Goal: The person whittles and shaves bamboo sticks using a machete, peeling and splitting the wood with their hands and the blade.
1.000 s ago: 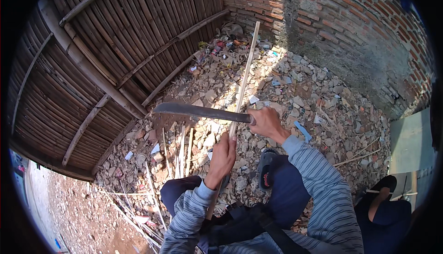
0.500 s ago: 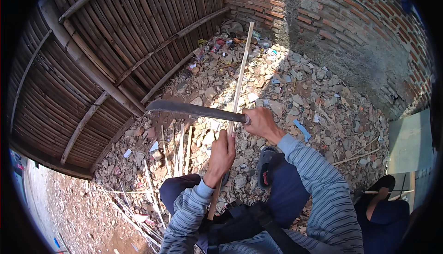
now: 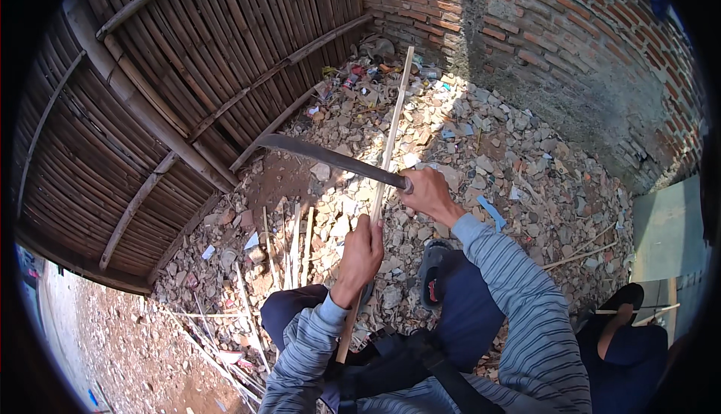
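Observation:
My left hand (image 3: 360, 256) is closed round a long, pale bamboo strip (image 3: 393, 132), which runs from near my lap up and away toward the brick wall. In my right hand (image 3: 427, 191) is the handle of a machete (image 3: 330, 159). Its dark, broad blade points left and lies across the strip, a little beyond my left hand. Whether the edge bites into the strip cannot be made out. My fingers cover most of the machete's handle.
Stony rubble and litter cover the ground. Several cut strips (image 3: 307, 245) lie left of my knee. A bamboo-slat wall (image 3: 225, 61) stands at left, a brick wall (image 3: 541, 46) behind. At right, another person's leg (image 3: 623, 339) shows beside a grey panel (image 3: 667, 230).
The machete's blade has tilted, its tip swinging away and to the right. The bamboo strip's far end has come slightly nearer. My left hand stays in place.

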Demonstrator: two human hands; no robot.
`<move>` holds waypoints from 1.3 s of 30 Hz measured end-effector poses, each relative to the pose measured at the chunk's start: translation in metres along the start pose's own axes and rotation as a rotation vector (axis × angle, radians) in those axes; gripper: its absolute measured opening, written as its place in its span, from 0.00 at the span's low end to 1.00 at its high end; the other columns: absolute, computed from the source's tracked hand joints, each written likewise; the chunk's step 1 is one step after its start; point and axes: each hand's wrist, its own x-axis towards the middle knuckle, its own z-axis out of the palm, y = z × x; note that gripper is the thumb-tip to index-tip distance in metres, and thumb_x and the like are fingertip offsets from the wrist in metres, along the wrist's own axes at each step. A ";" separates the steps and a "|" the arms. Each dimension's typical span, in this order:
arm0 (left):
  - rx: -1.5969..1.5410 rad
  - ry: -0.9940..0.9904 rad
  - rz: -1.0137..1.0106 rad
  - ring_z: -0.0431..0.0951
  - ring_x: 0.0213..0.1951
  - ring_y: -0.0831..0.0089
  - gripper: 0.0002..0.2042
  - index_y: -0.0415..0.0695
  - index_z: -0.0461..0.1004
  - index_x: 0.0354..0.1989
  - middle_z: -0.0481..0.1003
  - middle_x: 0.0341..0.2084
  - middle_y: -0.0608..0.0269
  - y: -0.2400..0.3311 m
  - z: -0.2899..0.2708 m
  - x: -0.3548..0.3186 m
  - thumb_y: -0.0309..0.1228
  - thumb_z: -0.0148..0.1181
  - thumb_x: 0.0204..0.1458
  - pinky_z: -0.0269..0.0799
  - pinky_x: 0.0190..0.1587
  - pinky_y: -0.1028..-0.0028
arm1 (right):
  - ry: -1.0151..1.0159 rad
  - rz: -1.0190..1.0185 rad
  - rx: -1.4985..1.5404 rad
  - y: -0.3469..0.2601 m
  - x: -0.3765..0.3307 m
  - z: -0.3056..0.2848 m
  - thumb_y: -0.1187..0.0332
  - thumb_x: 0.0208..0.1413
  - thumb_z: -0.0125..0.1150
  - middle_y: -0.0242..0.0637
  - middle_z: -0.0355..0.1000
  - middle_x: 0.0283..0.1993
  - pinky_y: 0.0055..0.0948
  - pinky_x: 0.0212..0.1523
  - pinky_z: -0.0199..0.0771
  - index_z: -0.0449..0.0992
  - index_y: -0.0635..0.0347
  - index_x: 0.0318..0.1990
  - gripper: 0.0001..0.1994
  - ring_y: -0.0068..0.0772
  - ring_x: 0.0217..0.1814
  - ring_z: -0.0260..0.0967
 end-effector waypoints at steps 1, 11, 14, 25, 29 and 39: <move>0.011 0.000 0.008 0.74 0.20 0.36 0.13 0.35 0.64 0.36 0.71 0.16 0.36 0.000 0.001 0.002 0.32 0.52 0.71 0.62 0.22 0.49 | 0.014 -0.002 -0.005 0.001 0.000 0.000 0.65 0.46 0.69 0.47 0.75 0.19 0.51 0.29 0.77 0.82 0.56 0.31 0.07 0.57 0.25 0.78; 0.035 -0.014 0.010 0.74 0.19 0.35 0.12 0.35 0.63 0.38 0.70 0.15 0.36 0.003 0.003 -0.008 0.32 0.52 0.71 0.62 0.22 0.48 | 0.002 0.016 -0.021 0.022 0.004 -0.002 0.65 0.45 0.68 0.46 0.78 0.22 0.49 0.32 0.81 0.82 0.55 0.31 0.07 0.53 0.26 0.80; 0.062 -0.066 0.004 0.74 0.20 0.34 0.12 0.35 0.63 0.39 0.71 0.15 0.35 -0.005 0.007 -0.007 0.32 0.52 0.71 0.63 0.22 0.47 | -0.042 0.147 -0.028 0.038 0.006 0.000 0.65 0.46 0.68 0.48 0.78 0.23 0.49 0.33 0.82 0.84 0.56 0.33 0.08 0.54 0.27 0.80; 0.040 -0.090 -0.002 0.74 0.20 0.34 0.13 0.34 0.63 0.38 0.70 0.15 0.35 0.002 0.007 -0.013 0.33 0.51 0.71 0.62 0.23 0.46 | -0.053 0.040 -0.002 0.051 -0.008 -0.005 0.64 0.48 0.68 0.50 0.77 0.23 0.49 0.32 0.78 0.84 0.54 0.35 0.08 0.56 0.29 0.79; 0.061 -0.099 0.052 0.74 0.21 0.34 0.14 0.34 0.64 0.37 0.70 0.16 0.34 -0.002 0.018 -0.013 0.33 0.51 0.72 0.63 0.24 0.46 | 0.020 0.239 -0.010 0.081 -0.007 0.001 0.63 0.50 0.69 0.51 0.80 0.28 0.49 0.36 0.80 0.84 0.57 0.36 0.10 0.56 0.32 0.80; 0.014 -0.197 -0.016 0.70 0.21 0.43 0.16 0.35 0.63 0.37 0.69 0.18 0.39 0.010 0.007 -0.018 0.37 0.48 0.74 0.64 0.28 0.50 | 0.076 0.385 0.050 0.091 -0.001 -0.011 0.64 0.52 0.69 0.50 0.80 0.31 0.46 0.41 0.79 0.84 0.61 0.37 0.11 0.57 0.35 0.80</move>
